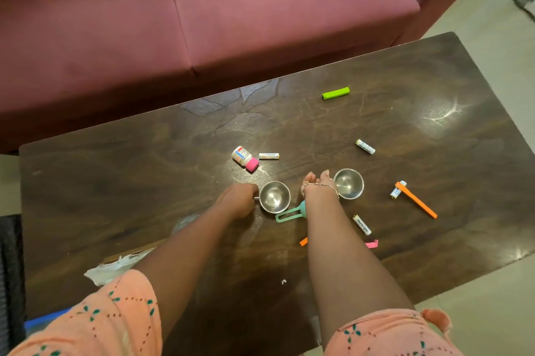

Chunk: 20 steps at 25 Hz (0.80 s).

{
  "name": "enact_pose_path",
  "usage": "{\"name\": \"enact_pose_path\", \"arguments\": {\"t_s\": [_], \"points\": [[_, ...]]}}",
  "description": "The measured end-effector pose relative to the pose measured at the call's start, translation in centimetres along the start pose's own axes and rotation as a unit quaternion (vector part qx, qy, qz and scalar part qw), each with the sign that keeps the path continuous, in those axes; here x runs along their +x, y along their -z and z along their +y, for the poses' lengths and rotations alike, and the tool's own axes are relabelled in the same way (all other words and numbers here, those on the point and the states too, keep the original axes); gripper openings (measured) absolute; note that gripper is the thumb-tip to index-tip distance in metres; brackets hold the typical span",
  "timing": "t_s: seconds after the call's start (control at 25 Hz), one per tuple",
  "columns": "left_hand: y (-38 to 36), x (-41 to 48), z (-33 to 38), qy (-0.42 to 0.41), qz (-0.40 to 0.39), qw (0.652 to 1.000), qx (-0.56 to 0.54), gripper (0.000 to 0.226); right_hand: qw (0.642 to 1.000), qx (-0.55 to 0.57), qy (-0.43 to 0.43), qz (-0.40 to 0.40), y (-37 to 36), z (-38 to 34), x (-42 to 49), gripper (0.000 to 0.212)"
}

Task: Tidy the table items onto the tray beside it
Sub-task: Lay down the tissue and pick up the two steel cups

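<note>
Left cup (273,196): handle clamped by left hand (240,199) grip.
Right hand (317,183): beside right cup (348,183); grip not determinable.

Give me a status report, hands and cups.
Left hand grips left steel cup handle. Right hand at right steel cup, grip unclear. Teal tool under right wrist.

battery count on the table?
4: battery beside bottle; battery beyond right cup; battery under orange clip; battery by pink clip. Arms may hide more.
</note>
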<state>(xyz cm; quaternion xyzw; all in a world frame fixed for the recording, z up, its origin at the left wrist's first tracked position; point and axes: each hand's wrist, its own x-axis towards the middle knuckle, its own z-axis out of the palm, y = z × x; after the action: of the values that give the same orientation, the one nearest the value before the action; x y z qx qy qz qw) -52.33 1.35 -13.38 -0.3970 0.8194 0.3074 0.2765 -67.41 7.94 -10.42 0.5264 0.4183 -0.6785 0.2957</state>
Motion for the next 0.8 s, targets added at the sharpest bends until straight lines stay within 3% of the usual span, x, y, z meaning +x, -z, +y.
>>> {"name": "enact_pose_path", "arguments": {"t_s": [0.24,0.36,0.44,0.64,0.8], "points": [[0.0,-0.5,0.7,0.019,0.067,0.997,-0.039,0.011,0.988,-0.102,0.088,0.072,2.3,0.2,0.6,0.007],[0.2,-0.6,0.9,0.025,0.022,0.999,-0.036,0.009,0.983,-0.118,0.136,0.046,4.2,0.2,0.6,0.016],[0.3,-0.8,1.2,0.034,-0.011,0.995,-0.09,0.026,0.978,-0.124,0.163,0.024,5.2,-0.1,0.3,0.016],[0.8,-2.7,1.8,0.103,-0.026,0.921,-0.375,0.029,0.958,-0.166,0.228,-0.041,6.7,-0.6,-1.3,0.009],[2.5,-6.4,-0.5,0.104,-0.014,0.846,-0.523,0.022,0.935,-0.234,0.241,-0.115,6.8,1.9,-4.3,0.016]]}}
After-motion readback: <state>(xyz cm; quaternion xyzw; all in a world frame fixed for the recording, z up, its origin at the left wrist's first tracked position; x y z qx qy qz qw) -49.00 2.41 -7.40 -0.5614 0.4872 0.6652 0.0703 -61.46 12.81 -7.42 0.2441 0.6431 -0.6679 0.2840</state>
